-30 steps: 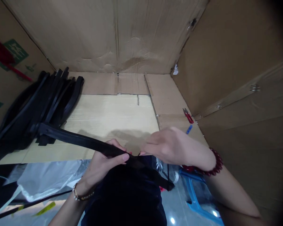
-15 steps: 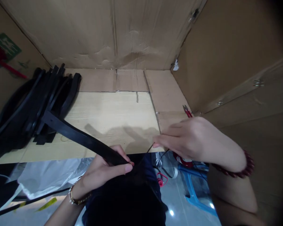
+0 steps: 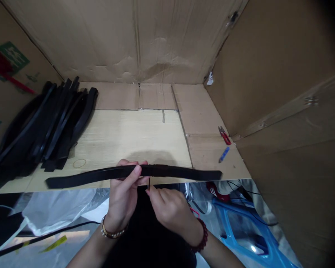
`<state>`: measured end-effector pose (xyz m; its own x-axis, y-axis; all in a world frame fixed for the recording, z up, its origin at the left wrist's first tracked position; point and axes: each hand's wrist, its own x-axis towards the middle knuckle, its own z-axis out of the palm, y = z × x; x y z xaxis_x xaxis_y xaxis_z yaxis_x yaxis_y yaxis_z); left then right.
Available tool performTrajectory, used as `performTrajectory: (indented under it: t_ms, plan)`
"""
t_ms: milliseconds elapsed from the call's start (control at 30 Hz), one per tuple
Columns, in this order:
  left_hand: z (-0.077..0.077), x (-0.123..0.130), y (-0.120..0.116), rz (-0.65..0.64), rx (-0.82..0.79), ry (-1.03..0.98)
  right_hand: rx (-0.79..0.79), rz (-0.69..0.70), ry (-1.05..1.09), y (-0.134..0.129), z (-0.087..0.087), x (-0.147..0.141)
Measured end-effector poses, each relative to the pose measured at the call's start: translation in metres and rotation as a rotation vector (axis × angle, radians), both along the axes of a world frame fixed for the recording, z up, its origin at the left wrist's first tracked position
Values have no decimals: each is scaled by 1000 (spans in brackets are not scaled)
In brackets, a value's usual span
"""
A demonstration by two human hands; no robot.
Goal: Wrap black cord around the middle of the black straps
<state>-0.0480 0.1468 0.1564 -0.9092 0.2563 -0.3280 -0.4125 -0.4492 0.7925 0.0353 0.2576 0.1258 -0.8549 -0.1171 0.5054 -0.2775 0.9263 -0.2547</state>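
A long, slightly curved black strip (image 3: 95, 175) lies crosswise over the front edge of the wooden board. My left hand (image 3: 124, 195) grips it near the middle, thumb in front and fingers behind. Just right of that thumb, thin dark bands appear to go around the strip. Below them a short length of dark cord (image 3: 149, 182) runs down to my right hand (image 3: 170, 208), whose thumb and forefinger pinch it. To the left, a pile of similar black strips (image 3: 51, 130) rests on the board.
Red thread snips (image 3: 225, 136) and a blue pen-like object (image 3: 224, 154) lie at the board's right. A thin yellow band (image 3: 79, 163) lies near the pile. Cardboard walls (image 3: 100, 41) enclose the back and sides. A blue plastic stool (image 3: 231, 230) stands below at right.
The strip has swung from a slant to nearly level, its right end now out over the board. My right hand has come down and left, close beside my left hand, still pinching the cord.
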Motion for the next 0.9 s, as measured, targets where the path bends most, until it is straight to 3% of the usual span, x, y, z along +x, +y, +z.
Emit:
performTrajectory:
  t_ms: [100,267,500,700,900]
  plan:
    - [-4,-2,4,70,-80,117,166,-68,71,-14,14,6]
    - [-9,-4,6,147,-190,355,176,-64,132,-19,34,5]
    - [-16,-3,-4,86,-348,436,323,26,44,7,65,3]
    - [-6,2,-20,-190,-410,336,475,170,-17,50,98,1]
    - [8,10,-27,-476,-211,121,386,411,-100,86,109,-30]
